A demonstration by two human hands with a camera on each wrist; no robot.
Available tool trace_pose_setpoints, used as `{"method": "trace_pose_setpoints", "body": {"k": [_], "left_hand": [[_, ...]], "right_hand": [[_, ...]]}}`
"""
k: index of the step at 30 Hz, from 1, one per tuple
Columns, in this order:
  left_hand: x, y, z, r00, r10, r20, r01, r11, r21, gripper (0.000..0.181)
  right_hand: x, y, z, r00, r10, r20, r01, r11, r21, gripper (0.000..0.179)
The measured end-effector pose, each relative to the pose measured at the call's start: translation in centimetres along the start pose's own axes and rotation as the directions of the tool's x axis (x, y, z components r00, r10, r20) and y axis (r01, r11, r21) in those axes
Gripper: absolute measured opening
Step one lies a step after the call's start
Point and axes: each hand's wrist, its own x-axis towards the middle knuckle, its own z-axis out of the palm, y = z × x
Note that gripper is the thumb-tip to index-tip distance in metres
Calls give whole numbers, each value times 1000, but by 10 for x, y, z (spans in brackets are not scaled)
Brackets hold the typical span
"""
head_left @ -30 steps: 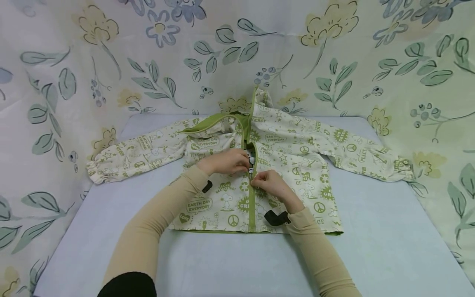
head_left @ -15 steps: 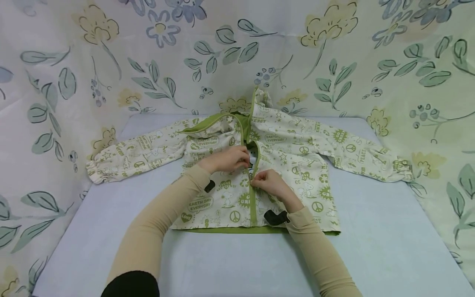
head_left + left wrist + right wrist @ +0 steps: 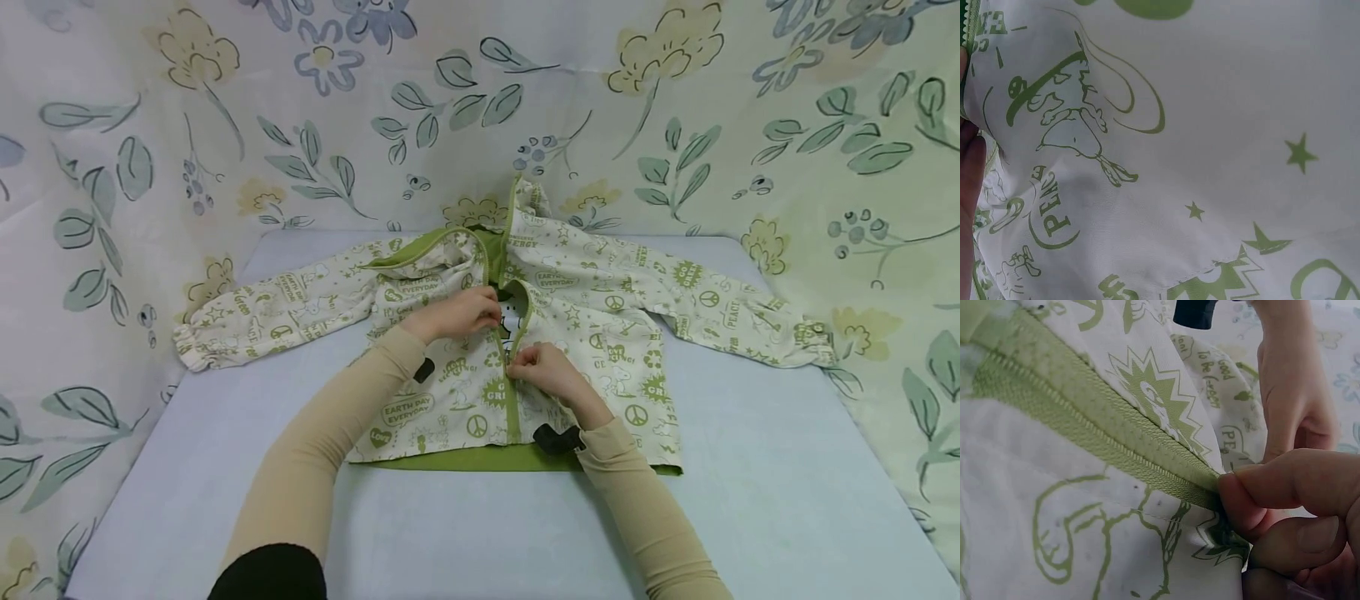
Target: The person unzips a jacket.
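A white jacket (image 3: pixel 592 333) with green print lies front up, sleeves spread to both sides. Its green zipper (image 3: pixel 512 417) is joined along the lower front and parted above. At the top of the joined part, my right hand (image 3: pixel 550 369) pinches the zipper between thumb and forefinger; the fingers hide the slider. Slightly higher, my left hand (image 3: pixel 463 312) grips the jacket's left front edge by the zipper teeth. The left wrist view catches only part of its fingers (image 3: pixel 969 169). Between the parted edges a black-and-white patterned patch (image 3: pixel 511 318) shows.
The jacket rests on a pale table (image 3: pixel 480 533). Behind and beside it hangs a flower-printed cloth (image 3: pixel 480 108). The raised collar (image 3: pixel 525 200) stands near the back cloth. Green lining (image 3: pixel 472 460) shows below the front hem.
My left hand has shifted slightly away from me and left. The front hem has ridden up, baring more green lining, and the gap between the zipper edges has widened. My right hand stays put.
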Motion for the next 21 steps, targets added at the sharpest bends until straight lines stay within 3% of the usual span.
{"method": "trace_pose_setpoints", "body": {"k": [14, 21], "left_hand": [[2, -7, -2, 997, -80, -2, 80, 997, 19, 12], [3, -9, -4, 996, -76, -41, 78, 996, 36, 11]], "right_hand": [[-3, 1, 5, 998, -59, 32, 58, 998, 6, 27], [-3, -2, 3, 998, -46, 39, 46, 999, -3, 28]]}}
